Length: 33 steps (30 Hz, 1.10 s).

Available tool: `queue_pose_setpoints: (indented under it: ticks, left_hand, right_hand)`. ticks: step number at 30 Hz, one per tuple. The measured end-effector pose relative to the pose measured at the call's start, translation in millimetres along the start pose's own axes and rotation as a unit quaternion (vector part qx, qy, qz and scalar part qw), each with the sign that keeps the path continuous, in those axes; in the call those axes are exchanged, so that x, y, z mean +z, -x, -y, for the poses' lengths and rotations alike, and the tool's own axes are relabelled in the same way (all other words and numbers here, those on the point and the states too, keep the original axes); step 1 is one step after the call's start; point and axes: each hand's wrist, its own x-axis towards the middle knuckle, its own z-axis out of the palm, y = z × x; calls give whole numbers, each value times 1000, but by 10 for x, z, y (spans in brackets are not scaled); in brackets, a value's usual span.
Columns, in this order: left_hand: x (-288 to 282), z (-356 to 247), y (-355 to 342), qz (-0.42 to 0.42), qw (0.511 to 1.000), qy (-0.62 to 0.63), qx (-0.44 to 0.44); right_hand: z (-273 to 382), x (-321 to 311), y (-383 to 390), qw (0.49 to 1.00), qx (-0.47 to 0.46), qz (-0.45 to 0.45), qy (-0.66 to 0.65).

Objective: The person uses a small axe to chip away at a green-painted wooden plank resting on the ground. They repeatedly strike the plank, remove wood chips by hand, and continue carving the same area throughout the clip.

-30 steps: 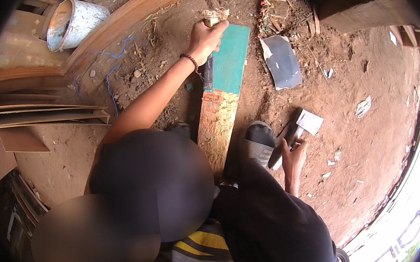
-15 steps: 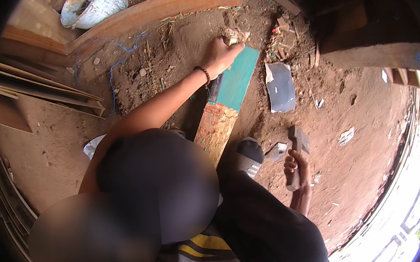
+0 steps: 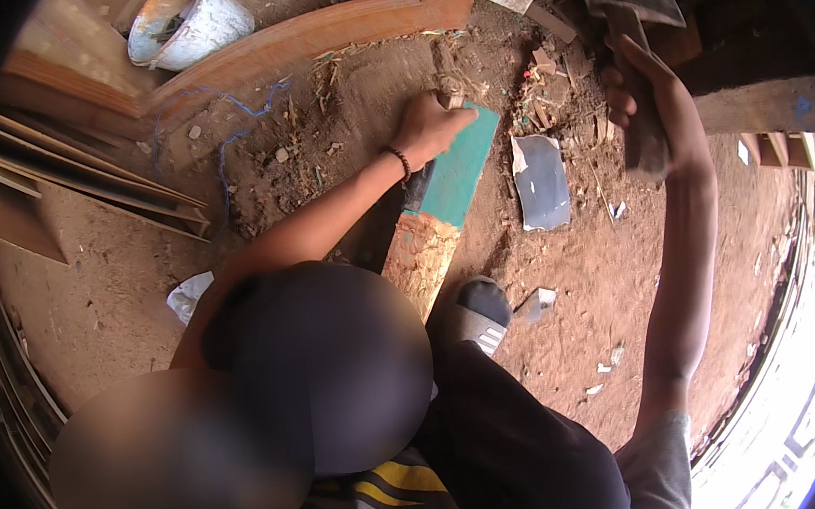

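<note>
A wooden beam (image 3: 458, 168) lies on the ground in front of me. Its far part is painted green, while the nearer part shows rough, bare brownish wood. My left hand (image 3: 430, 128), with a beaded bracelet at the wrist, is closed around the far end, thumb near the green face. Pale wood shows beside its fingers. Raised at the upper right, my right hand (image 3: 651, 97) grips the handle of a hatchet (image 3: 637, 2), whose broad grey blade points up and away. The hatchet is apart from the beam. A dark, blurred round shape hides the beam's near end.
My foot in a slide sandal (image 3: 481, 316) rests beside the beam. A torn grey sheet (image 3: 541, 183) lies to its right. Wooden frame (image 3: 311, 38) and whitish bucket (image 3: 194, 26) stand beyond. Stacked boards (image 3: 90, 176) lie left; a heavy timber (image 3: 763, 110) spans the right.
My right hand has swung the hatchet from low beside my foot up to the far right. My left hand stays on the beam's far end; the whole view has shifted slightly.
</note>
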Motion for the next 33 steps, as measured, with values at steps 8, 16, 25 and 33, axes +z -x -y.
queue_pose_setpoints:
  ticks: [8,16,25,33]
  left_hand:
    - [-55,16,25,41,998,39,-6]
    - [-43,-17,41,13,1000,-17,-9]
    - [-36,-19,132,32,999,9,-12]
    - [-26,-12,118,39,999,29,-24]
  right_hand:
    - [-202,212,-119,954,256,83,133]
    - [191,398,-327,998,-10,58,-30]
    - [-404,164,-86,960,231,88,133]
    - [317,499,-84,999,-6,-18,31]
